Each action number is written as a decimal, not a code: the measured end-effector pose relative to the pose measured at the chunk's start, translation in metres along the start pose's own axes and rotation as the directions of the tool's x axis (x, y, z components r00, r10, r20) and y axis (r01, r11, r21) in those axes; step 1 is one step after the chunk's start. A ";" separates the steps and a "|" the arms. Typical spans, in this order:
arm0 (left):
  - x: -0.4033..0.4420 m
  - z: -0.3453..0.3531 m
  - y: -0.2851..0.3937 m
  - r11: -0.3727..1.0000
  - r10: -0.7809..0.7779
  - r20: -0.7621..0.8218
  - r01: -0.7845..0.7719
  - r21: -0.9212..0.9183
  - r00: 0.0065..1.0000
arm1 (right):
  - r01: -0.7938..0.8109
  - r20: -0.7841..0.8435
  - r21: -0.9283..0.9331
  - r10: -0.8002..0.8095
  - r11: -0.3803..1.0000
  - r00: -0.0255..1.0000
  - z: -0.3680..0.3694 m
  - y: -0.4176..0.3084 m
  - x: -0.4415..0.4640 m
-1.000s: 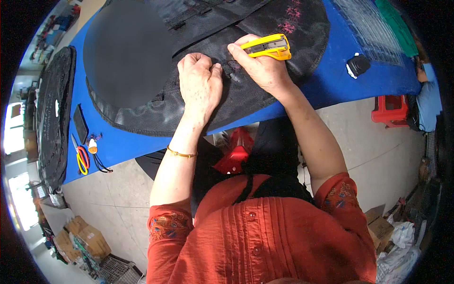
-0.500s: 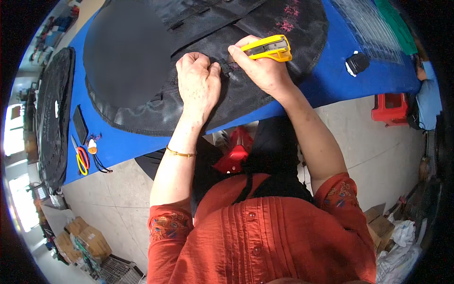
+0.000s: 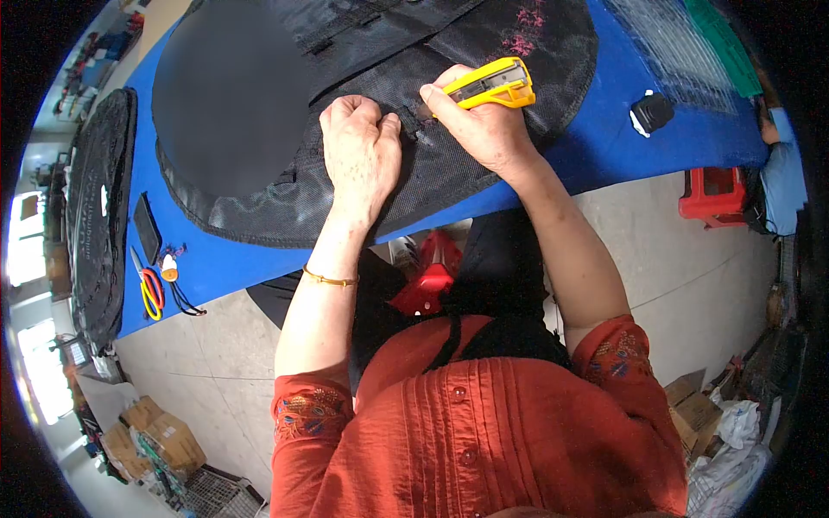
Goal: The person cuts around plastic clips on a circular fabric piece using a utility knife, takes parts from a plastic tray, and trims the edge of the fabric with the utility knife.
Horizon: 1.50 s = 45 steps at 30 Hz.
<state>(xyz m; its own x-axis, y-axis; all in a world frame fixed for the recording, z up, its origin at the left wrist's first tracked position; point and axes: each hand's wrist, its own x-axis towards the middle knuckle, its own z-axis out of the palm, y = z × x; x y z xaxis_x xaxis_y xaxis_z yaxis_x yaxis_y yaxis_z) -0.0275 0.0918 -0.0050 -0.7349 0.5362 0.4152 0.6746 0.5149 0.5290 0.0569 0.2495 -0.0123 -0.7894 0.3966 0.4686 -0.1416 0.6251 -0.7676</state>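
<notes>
A large round piece of black mesh fabric (image 3: pixel 471 177) lies on the blue table (image 3: pixel 250 265). Resting on the fabric, my left hand (image 3: pixel 358 142) has its fingers curled and pressed down, closed on a bit of the black fabric. My right hand (image 3: pixel 484 129) grips a yellow utility knife (image 3: pixel 496 84), its front end pointing left towards the fabric beside my left hand. The tip of the knife is hard to make out against the black. Pink marks (image 3: pixel 522 34) show on the fabric above the knife.
Scissors with red and yellow handles (image 3: pixel 151 293) and a dark phone-like slab (image 3: pixel 148 229) lie at the table's left. Another folded black piece (image 3: pixel 99 216) is at the left edge. A black and white object (image 3: pixel 651 114) sits at right, near a red stool (image 3: pixel 715 197).
My right hand and the utility knife have shifted very slightly up and to the right. My left hand stays nearly in place on the fabric.
</notes>
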 end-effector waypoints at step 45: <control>-0.001 0.001 -0.003 1.000 0.003 -0.020 -0.003 0.012 1.000 | -0.023 -0.017 0.167 0.026 0.986 1.000 0.002 -0.006 -0.002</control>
<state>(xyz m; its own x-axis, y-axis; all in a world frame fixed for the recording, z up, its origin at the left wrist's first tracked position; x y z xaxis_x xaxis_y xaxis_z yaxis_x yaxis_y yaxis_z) -0.0287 0.0899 -0.0076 -0.7342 0.5245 0.4311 0.6773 0.5217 0.5187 0.0583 0.2440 -0.0096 -0.7823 0.4245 0.4559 -0.2211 0.4950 -0.8403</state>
